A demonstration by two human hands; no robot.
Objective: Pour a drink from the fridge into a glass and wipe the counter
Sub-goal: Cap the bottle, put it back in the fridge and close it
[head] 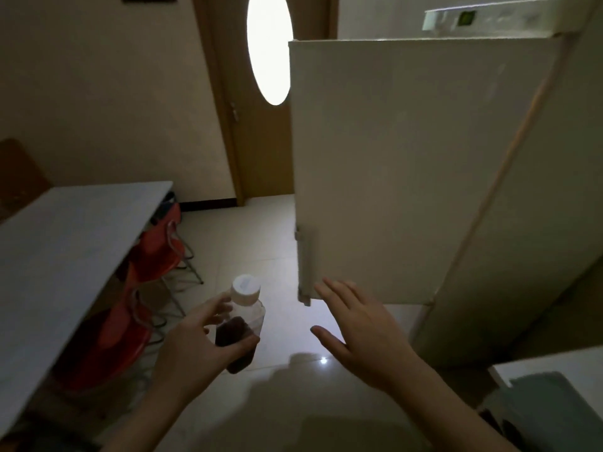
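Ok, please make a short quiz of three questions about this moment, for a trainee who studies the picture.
1. True or false: the bottle has its white cap on.
2. Which hand holds the bottle? A) left hand B) right hand C) both
3. Fill in: the open right hand is spread near the lower edge of the fridge ____.

Key
1. True. The white cap sits on top, and dark drink fills the lower part.
2. A. The left hand grips the bottle.
3. door. The fridge door stands swung open, its handle just above the fingertips.
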